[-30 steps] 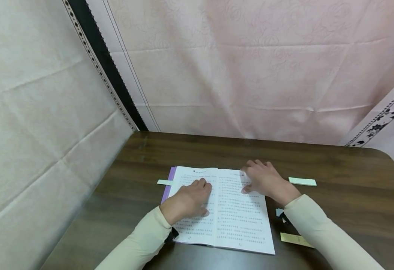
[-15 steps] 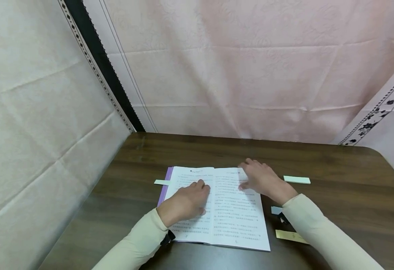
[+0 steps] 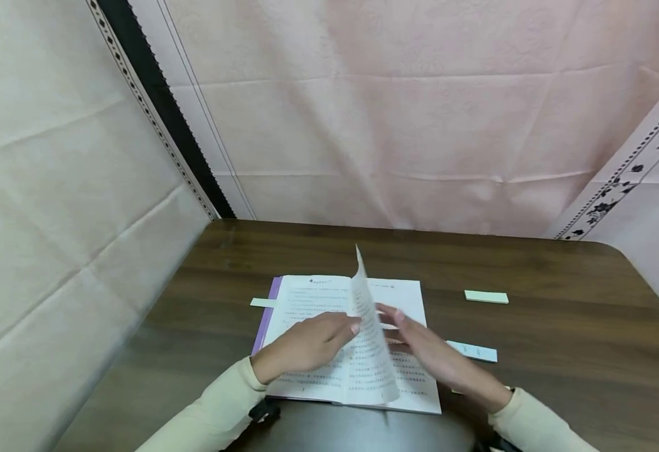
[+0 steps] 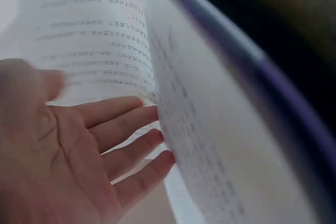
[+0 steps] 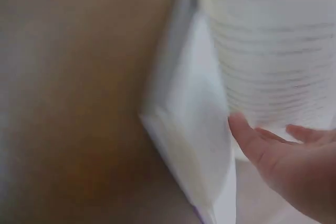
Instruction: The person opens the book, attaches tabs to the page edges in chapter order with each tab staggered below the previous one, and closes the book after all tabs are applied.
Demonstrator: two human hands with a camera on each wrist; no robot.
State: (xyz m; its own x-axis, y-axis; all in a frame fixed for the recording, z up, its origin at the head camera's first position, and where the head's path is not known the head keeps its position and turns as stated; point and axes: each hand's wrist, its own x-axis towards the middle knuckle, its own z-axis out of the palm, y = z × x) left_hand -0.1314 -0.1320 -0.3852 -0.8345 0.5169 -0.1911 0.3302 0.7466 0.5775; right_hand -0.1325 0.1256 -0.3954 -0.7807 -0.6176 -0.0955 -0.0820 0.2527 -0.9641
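Note:
An open book with printed pages and a purple cover edge lies on the table. One page stands raised and curved near the spine. My left hand is over the left page, its fingers reaching to the raised sheet; in the left wrist view, this hand has its fingers extended, tips at the paper by the spine. On the other side of the raised page, my right hand has its fingers stretched toward it. The right wrist view has the right hand with a fingertip right at the sheet.
A pale green paper tab sticks out from the book's left edge. Right of the book lie a green strip and a light blue strip. A yellow strip is mostly hidden under my right wrist. Cloth hangs behind the table.
My right hand has come down and left from the right page's upper corner, and a page has risen from that side. The blue strip shows more; the yellow one is now mostly covered.

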